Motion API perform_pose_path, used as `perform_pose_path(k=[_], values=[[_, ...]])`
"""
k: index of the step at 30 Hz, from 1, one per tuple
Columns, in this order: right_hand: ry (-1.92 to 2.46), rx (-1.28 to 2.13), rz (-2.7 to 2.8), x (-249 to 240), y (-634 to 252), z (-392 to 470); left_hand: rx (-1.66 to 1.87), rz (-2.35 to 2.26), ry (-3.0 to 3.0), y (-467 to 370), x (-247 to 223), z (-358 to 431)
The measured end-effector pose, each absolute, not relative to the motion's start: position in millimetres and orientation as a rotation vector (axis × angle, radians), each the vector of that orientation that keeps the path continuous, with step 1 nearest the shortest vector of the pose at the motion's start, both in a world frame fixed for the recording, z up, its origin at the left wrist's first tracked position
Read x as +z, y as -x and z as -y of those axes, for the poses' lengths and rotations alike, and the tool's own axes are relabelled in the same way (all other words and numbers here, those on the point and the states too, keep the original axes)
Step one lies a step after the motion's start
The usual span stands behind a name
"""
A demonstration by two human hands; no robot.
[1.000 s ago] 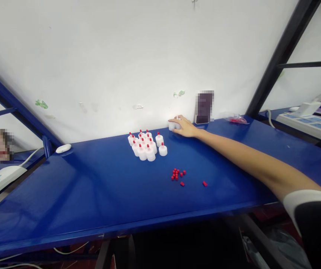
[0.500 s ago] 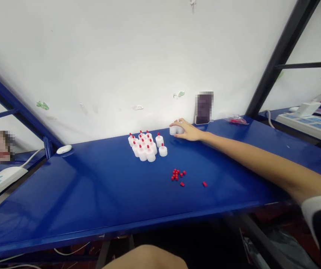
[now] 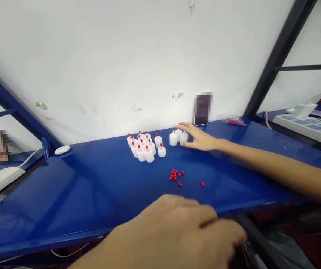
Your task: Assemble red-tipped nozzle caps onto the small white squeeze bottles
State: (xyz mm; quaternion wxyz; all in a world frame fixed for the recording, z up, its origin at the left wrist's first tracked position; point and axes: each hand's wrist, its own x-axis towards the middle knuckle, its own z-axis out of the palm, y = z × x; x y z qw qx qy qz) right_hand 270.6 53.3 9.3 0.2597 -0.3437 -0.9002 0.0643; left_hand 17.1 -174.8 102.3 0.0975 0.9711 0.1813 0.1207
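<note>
Three uncapped white squeeze bottles [image 3: 173, 139] stand upright near the back edge of the blue table [image 3: 98, 194]. My right hand [image 3: 198, 137] is beside them, thumb and fingers spread apart around the rightmost one; whether it touches that bottle I cannot tell. In the foreground, my left hand [image 3: 174, 231] is over the table's front edge, its back toward me and its fingers curled under, blurred and mostly hidden. Several small red caps [image 3: 174, 174] lie between the hands. Further left, several white bottles with red caps [image 3: 141, 149] are clustered, two of them slightly apart.
A phone [image 3: 202, 110] leans against the wall. To its right lies a clear plastic bag with red pieces [image 3: 235, 121]. A white rounded case [image 3: 62, 149] sits at the back left. Frame posts [image 3: 272, 63] rise at both sides, and power strips [image 3: 2, 179] lie beyond them.
My left hand has risen into the foreground from below. My right hand has moved slightly right and down and spread its fingers, uncovering the uncapped bottles.
</note>
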Motion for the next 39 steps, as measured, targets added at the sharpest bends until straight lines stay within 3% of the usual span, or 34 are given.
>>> perform_pose_path(k=[7,18,26,34,39], values=[[1.242,-0.002,2.213,17.7,-273.2,-35.6,0.227,-0.973,-3.207,-38.0,59.3,112.6],[1.243,0.300,2.011,23.4,-254.4,-52.0,0.352,-1.023,-3.235,-77.4,1.5,92.1],[1.000,0.293,1.846,36.3,-261.5,-38.0,0.380,-0.966,-3.221,-78.9,6.6,88.7],[0.920,0.666,1.811,16.4,-260.5,-24.4,0.278,-0.896,-3.248,-92.9,12.7,79.5],[0.926,0.543,2.018,19.3,-262.9,-13.2,0.195,-0.860,-3.215,-92.1,24.6,69.0]])
